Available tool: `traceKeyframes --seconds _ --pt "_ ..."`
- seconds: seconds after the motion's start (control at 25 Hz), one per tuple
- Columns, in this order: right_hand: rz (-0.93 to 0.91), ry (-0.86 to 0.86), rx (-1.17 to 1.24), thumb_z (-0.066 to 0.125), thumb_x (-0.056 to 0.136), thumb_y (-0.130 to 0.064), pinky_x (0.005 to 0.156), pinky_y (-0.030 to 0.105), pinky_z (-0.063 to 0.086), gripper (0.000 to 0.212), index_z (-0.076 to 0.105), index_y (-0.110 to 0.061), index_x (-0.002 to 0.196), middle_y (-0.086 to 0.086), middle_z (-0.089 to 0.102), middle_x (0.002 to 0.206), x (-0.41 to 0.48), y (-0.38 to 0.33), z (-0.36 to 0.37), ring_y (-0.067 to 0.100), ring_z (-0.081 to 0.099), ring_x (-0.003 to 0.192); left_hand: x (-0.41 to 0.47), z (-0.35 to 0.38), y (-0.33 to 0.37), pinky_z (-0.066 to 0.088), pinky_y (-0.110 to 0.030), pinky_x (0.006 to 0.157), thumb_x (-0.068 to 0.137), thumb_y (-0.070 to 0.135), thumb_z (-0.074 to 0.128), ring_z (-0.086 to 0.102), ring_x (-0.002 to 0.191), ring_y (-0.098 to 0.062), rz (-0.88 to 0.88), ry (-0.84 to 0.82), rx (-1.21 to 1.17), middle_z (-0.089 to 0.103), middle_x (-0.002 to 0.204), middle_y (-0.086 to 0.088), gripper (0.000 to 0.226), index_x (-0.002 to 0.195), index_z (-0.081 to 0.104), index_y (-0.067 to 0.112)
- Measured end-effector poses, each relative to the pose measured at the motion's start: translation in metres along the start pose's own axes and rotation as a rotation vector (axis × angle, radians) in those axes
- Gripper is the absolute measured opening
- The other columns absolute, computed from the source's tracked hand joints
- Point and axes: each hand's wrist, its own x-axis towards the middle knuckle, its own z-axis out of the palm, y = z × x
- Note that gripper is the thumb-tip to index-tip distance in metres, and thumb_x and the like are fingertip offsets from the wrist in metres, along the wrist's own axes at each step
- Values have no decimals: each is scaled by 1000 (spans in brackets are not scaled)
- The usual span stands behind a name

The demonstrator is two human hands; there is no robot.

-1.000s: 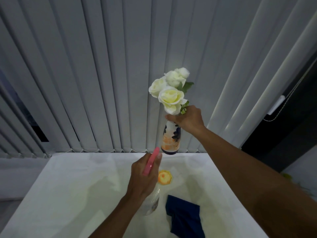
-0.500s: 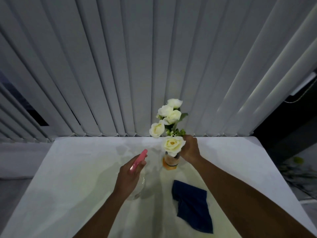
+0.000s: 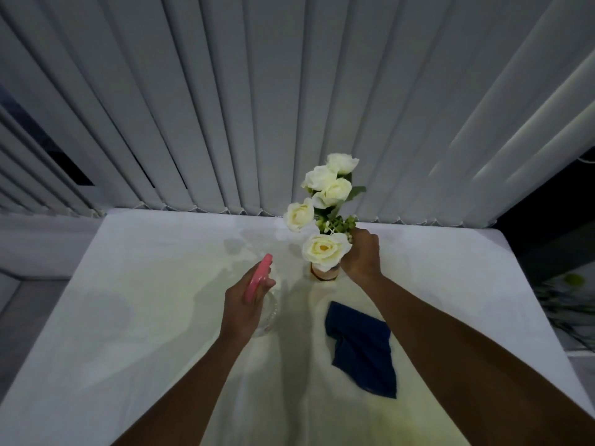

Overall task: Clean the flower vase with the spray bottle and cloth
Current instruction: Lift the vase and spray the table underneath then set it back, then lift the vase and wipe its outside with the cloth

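Note:
The flower vase [image 3: 324,274] stands on the white table [image 3: 135,304], mostly hidden by its white roses [image 3: 325,251]; only its orange lower part shows. My right hand [image 3: 362,255] is wrapped around the vase's neck just right of the roses. My left hand [image 3: 248,304] grips a clear spray bottle [image 3: 269,312] with a pink trigger head [image 3: 257,280], held upright left of the vase. A dark blue cloth [image 3: 362,347] lies crumpled on the table, below the vase and under my right forearm.
Grey vertical blinds [image 3: 289,101] hang close behind the table's far edge. The table's right edge drops to a dark floor area with a patterned item [image 3: 570,297]. Bare white tabletop extends to the left of the bottle.
The vase was held up in the air a second ago; my right hand has lowered it onto the table. My left hand with the spray bottle stays beside it.

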Motion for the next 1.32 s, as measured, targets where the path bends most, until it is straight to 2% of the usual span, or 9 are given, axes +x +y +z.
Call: traceKeyframes --seconds 0.16,0.44,0.56,0.68,0.8,0.92,1.12,1.24,1.32 --pt "-28 -26 -24 67 85 -17 68 29 37 30 50 -22 61 13 75 87 -8 1 2 32 66 85 -6 2 2 48 -11 97 95 20 68 68 120 -12 -2 24 6 73 129 -1 36 129 65 32" --pt "-78 -97 147 67 87 -13 69 28 44 8 68 -4 85 14 74 90 3 9 -2 32 68 88 -27 -6 -7 53 -34 94 84 50 76 68 106 -13 -215 12 199 72 116 8 54 133 62 34" --pt "-66 -230 193 78 79 -18 72 23 41 29 67 -11 105 2 72 99 3 20 -9 23 66 94 -43 -1 -34 55 -42 95 59 79 76 67 114 -26 -437 83 476 69 120 -3 96 131 57 18" --pt "36 -372 318 94 61 -21 85 25 45 87 50 -14 135 -3 56 121 -6 49 -15 18 56 111 -65 15 -31 47 -42 108 73 80 61 51 137 -36 -750 -211 777 51 148 -18 111 149 39 3" --pt "140 -434 133 89 65 -20 84 25 46 85 47 -13 138 9 53 129 -22 88 -6 23 55 114 -60 40 9 61 -42 87 92 65 48 70 108 -34 -838 -564 728 57 142 -19 85 152 37 5" --pt "45 -546 -8 80 73 -31 82 24 49 40 63 -21 108 1 64 109 -53 110 5 20 62 104 -29 75 35 61 -37 85 95 55 55 73 100 -29 -626 -485 652 66 130 -15 69 144 50 7" --pt "-25 -634 -280 71 65 -67 92 40 47 83 49 -23 132 3 45 130 -110 121 27 26 46 121 12 120 55 45 -26 96 86 23 80 59 118 -14 -229 -63 157 65 129 1 52 133 61 15" --pt "-106 -525 -358 73 68 -59 94 39 48 86 41 -23 139 4 41 136 -133 130 42 27 43 124 24 138 46 49 -22 96 79 17 87 62 116 -13 -189 15 -4 67 123 6 47 120 64 20" --pt "-118 -466 -344 72 75 -50 93 36 48 76 41 -24 139 3 41 136 -138 138 52 25 44 121 30 149 35 51 -36 106 74 34 90 65 119 -17 -196 95 -27 70 125 2 56 122 65 18"
